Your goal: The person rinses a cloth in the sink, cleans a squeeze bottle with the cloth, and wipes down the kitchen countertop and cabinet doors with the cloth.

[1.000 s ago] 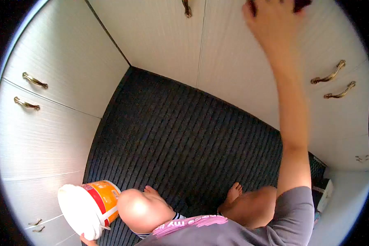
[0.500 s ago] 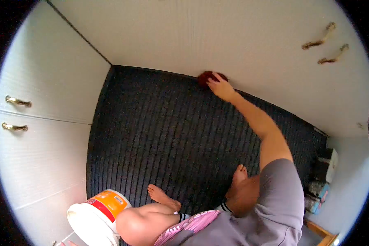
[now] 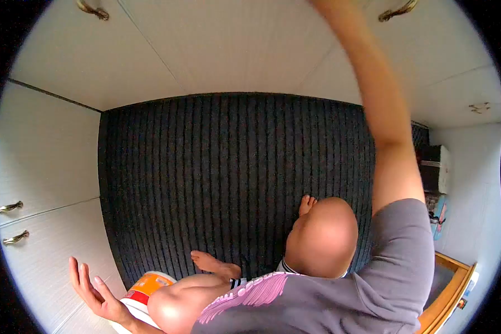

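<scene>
My left hand (image 3: pixel 94 292) is raised at the lower left, its fingers spread and nothing in them. It hovers in front of the white cabinet panel (image 3: pixel 50 167) and beside a white bucket with an orange and red label (image 3: pixel 150 285). The bucket is partly covered by my left leg. My right forearm (image 3: pixel 378 83) stretches up along the far cabinet doors (image 3: pixel 234 55). Beyond the top edge of the picture my right hand is cut off, so what it holds does not show. The dark red object seen earlier is out of sight.
Dark ribbed carpet (image 3: pixel 234 161) covers the floor between the cabinets, with my bare feet on it. Brass handles (image 3: pixel 395 11) stick out from the doors. Boxes (image 3: pixel 433 170) stand by the right wall, and a wooden frame (image 3: pixel 448 289) is at the lower right.
My right hand has gone from the base of the far cabinet, where it pressed a dark red, fuzzy-looking object, up out of the picture. My left hand has come up into view. The camera view has shifted.
</scene>
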A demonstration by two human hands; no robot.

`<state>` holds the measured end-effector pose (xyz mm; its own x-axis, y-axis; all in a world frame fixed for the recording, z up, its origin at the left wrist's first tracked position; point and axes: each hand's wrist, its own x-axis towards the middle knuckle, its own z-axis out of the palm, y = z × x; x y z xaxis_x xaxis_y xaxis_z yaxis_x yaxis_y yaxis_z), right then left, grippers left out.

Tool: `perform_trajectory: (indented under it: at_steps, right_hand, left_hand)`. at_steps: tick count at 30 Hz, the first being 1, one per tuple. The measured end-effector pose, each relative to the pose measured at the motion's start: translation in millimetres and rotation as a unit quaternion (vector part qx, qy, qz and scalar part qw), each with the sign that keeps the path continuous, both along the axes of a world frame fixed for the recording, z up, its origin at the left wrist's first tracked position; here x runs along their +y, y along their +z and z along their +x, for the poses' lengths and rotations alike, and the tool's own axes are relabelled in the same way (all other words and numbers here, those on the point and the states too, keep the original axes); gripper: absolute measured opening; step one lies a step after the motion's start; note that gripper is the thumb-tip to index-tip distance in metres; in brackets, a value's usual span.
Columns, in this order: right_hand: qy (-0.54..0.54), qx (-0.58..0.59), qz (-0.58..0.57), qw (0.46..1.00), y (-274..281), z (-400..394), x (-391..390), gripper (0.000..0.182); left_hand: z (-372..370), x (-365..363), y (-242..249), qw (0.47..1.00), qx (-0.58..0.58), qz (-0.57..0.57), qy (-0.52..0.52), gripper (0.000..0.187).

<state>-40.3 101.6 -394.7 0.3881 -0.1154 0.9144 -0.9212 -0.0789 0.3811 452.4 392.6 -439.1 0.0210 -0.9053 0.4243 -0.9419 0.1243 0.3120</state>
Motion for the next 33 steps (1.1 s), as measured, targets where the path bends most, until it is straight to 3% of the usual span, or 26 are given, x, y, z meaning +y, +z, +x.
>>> perform_trajectory:
  at_steps: [2, 4, 6, 8, 10, 13, 16, 18, 19, 20, 21, 23, 24, 26, 28, 30, 31, 32, 33]
  right_hand:
    - [0.022, -0.015, 0.116, 0.993, -83, -3, 0, 0.026]
    - [0.008, 0.048, 0.18, 0.982, -184, -12, 8, 0.037]
    - [0.035, 0.107, 0.361, 0.926, -271, -21, 21, 0.034]
    - [0.069, 0.155, 0.395, 0.903, -330, -26, 31, 0.026]
    - [0.13, 0.125, 0.409, 0.895, -372, -31, 35, 0.019]
    - [0.111, 0.126, 0.412, 0.895, -369, -60, 54, 0.019]
    - [0.02, 0.052, 0.41, 0.911, -357, -117, 92, 0.022]
    - [-0.125, -0.108, 0.455, 0.875, -334, -164, 128, 0.022]
    - [-0.15, -0.211, 0.37, 0.892, -340, -199, 133, 0.021]
    - [-0.051, -0.455, 0.275, 0.846, -334, -227, 141, 0.02]
    - [-0.172, -0.317, 0.203, 0.91, -328, -250, 165, 0.026]
    - [-0.235, -0.485, 0.047, 0.841, -348, -300, 173, 0.023]
    - [-0.201, -0.601, 0.031, 0.773, -367, -326, 173, 0.024]
    - [-0.146, -0.721, -0.029, 0.677, -393, -332, 158, 0.029]
    - [-0.076, -0.747, -0.089, 0.655, -399, -271, 122, 0.037]
    - [0.022, -0.755, -0.068, 0.652, -400, -176, 96, 0.03]
    - [0.104, -0.797, 0.029, 0.595, -404, -124, 89, 0.028]
    - [0.074, -0.788, 0.103, 0.603, -425, -67, 74, 0.03]
    - [0.137, -0.758, 0.202, 0.604, -423, -15, 68, 0.032]
  left_hand:
    - [-18, 2, 7, 0.999, 0.035, 0.014, -0.012, 0.033]
    - [-36, 5, 14, 0.996, 0.079, 0.021, -0.038, 0.036]
    - [-53, 11, 19, 0.993, 0.102, 0.056, -0.032, 0.035]
    - [-62, 13, 19, 0.987, 0.107, 0.109, -0.047, 0.034]
    - [-79, 10, 22, 0.981, 0.054, 0.163, -0.09, 0.033]
    - [-101, 10, 22, 0.965, 0.021, 0.211, -0.156, 0.034]
    - [-104, 10, 12, 0.966, -0.001, 0.209, -0.155, 0.033]
    - [-105, 12, 5, 0.965, 0.011, 0.224, -0.138, 0.032]
    - [-103, 11, 1, 0.962, 0.024, 0.236, -0.133, 0.032]
    - [-99, 12, -2, 0.959, 0.037, 0.251, -0.129, 0.031]
    - [-96, 12, -4, 0.955, 0.047, 0.268, -0.123, 0.031]
    - [-97, 10, -5, 0.949, 0.057, 0.279, -0.131, 0.03]
    - [-99, 9, -4, 0.948, 0.054, 0.287, -0.126, 0.03]
    - [-102, 6, -5, 0.947, 0.055, 0.293, -0.122, 0.03]
    - [-98, -1, -10, 0.945, 0.057, 0.295, -0.128, 0.03]
    - [-100, -8, -14, 0.94, 0.064, 0.311, -0.125, 0.03]
    - [-102, -12, -17, 0.937, 0.066, 0.319, -0.123, 0.03]
    - [-103, -15, -19, 0.934, 0.071, 0.329, -0.122, 0.029]
    - [-105, -19, -23, 0.93, 0.076, 0.339, -0.12, 0.029]
